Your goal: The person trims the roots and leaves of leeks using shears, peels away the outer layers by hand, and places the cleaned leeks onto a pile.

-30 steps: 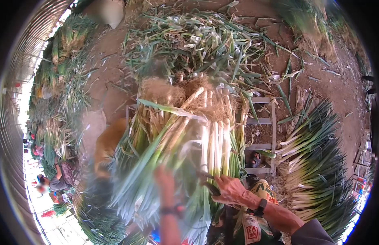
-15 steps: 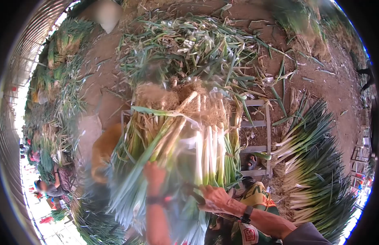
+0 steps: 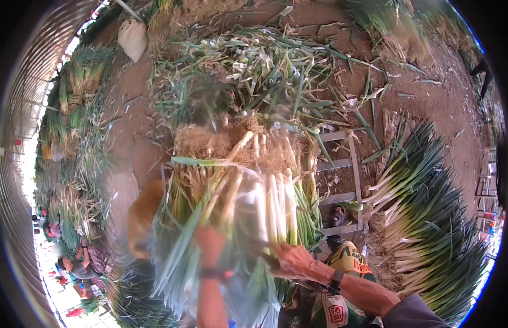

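A thick heap of long green onions (image 3: 278,202) lies before me, roots away from me and green leaves toward me. My left hand (image 3: 210,241), blurred, looks closed around green onions among the leaves on the left of the heap. My right hand (image 3: 296,262), with a dark wristband, is curled around a dark blade-like tool (image 3: 266,258) beside the lower ends of the white stalks. Blur hides the tool's exact kind. A loose leaf (image 3: 196,161) lies across the stalks near the roots.
The heap rests on a metal frame (image 3: 356,183) with rungs. Trimmed leaves (image 3: 248,65) are piled beyond it. More green onions (image 3: 423,229) lie in a row on the right. A printed green-and-yellow bag (image 3: 349,262) is below my right arm. Another person (image 3: 81,265) is at far left.
The view has shifted slightly. My right hand and the tool have moved a little toward the heap's upper side; my left hand stays among the leaves, slightly lower.
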### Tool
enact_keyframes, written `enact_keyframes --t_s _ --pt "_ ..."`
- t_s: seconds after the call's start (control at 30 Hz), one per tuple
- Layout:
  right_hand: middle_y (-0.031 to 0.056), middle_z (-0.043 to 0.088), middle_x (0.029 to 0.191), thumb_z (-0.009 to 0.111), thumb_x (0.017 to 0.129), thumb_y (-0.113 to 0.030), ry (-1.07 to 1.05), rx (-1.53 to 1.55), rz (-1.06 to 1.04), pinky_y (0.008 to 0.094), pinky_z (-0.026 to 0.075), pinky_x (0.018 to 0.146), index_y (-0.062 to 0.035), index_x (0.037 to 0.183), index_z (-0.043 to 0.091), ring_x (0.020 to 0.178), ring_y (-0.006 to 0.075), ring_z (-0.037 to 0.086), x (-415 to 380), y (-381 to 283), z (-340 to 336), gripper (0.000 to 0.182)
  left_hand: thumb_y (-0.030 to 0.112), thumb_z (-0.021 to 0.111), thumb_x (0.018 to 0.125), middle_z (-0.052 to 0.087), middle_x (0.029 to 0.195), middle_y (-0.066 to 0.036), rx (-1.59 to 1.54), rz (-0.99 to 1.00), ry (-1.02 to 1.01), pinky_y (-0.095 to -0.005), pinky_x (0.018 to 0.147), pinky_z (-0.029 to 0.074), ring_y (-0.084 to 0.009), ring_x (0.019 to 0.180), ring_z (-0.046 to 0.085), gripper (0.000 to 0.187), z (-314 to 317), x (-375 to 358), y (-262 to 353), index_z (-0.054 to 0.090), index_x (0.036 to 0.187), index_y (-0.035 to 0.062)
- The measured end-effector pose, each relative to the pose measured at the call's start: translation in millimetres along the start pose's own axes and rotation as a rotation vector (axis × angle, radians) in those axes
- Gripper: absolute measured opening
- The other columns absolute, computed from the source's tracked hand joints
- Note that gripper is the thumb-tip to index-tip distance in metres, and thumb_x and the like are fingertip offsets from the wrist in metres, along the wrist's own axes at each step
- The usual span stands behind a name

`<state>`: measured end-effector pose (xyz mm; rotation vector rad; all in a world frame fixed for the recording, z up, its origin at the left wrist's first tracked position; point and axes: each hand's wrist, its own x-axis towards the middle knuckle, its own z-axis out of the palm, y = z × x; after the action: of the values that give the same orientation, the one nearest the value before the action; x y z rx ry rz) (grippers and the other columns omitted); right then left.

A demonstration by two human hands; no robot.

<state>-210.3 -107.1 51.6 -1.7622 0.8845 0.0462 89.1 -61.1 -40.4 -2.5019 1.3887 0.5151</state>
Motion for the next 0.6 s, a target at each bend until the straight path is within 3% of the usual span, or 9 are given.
enact_keyframes --t_s 0.07,0.1,0.23,0.33,0.43,0.6 --pt "0.0182 0.062 0.082 0.072 0.081 -0.041 0.091 -0.111 -0.092 0.0458 0.054 0.052 -0.0086 0.136 0.049 0.061 0.0308 0.061 -10 -1 -4 0.068 0.030 0.069 0.079 0.062 0.112 -0.027 -0.085 0.002 0.002 -0.0523 0.093 0.047 -0.0435 0.107 0.058 0.040 2 -8 10 0.068 0.097 -0.0055" --pt "0.0184 0.062 0.083 0.072 0.080 -0.041 0.083 -0.133 -0.095 0.0463 0.054 0.052 -0.0067 0.135 0.048 0.061 0.0317 0.062 -12 0 -3 0.069 0.030 0.068 0.078 0.063 0.106 -0.029 -0.127 0.081 0.073 -0.0516 0.089 0.048 -0.0440 0.102 0.060 0.038 1 -13 15 0.066 0.090 -0.0063" --pt "0.0190 0.061 0.085 0.074 0.078 -0.042 -0.058 -0.128 -0.013 0.0477 0.054 0.052 0.0017 0.128 0.047 0.062 0.0357 0.063 -11 3 -3 0.072 0.029 0.068 0.079 0.064 0.093 -0.029 -0.346 0.104 0.032 -0.0507 0.083 0.048 -0.0450 0.090 0.062 0.037 -1 -12 16 0.064 0.087 -0.0071" --pt "0.0195 0.061 0.084 0.075 0.078 -0.043 -0.032 -0.140 -0.044 0.0477 0.054 0.053 0.0062 0.123 0.048 0.063 0.0370 0.064 -18 7 12 0.071 0.024 0.066 0.083 0.065 0.090 -0.028 -0.563 0.065 0.019 -0.0508 0.079 0.049 -0.0464 0.085 0.062 0.030 10 -16 -1 0.064 0.089 -0.0054" --pt "0.0205 0.060 0.082 0.078 0.078 -0.042 0.041 -0.177 -0.243 0.0467 0.055 0.054 0.0079 0.116 0.049 0.064 0.0371 0.064 -21 7 25 0.069 0.020 0.063 0.086 0.065 0.086 -0.026 -0.587 0.040 0.237 -0.0506 0.076 0.049 -0.0461 0.081 0.063 0.025 42 -21 -28 0.063 0.093 -0.0033" --pt "0.0214 0.062 0.082 0.077 0.078 -0.040 -0.012 -0.165 -0.218 0.0472 0.055 0.055 0.0066 0.114 0.050 0.065 0.0379 0.065 -11 -5 34 0.065 0.023 0.068 0.084 0.067 0.086 -0.027 -0.592 -0.104 0.139 -0.0492 0.079 0.049 -0.0455 0.084 0.065 0.032 31 -33 -30 0.062 0.102 -0.0018"
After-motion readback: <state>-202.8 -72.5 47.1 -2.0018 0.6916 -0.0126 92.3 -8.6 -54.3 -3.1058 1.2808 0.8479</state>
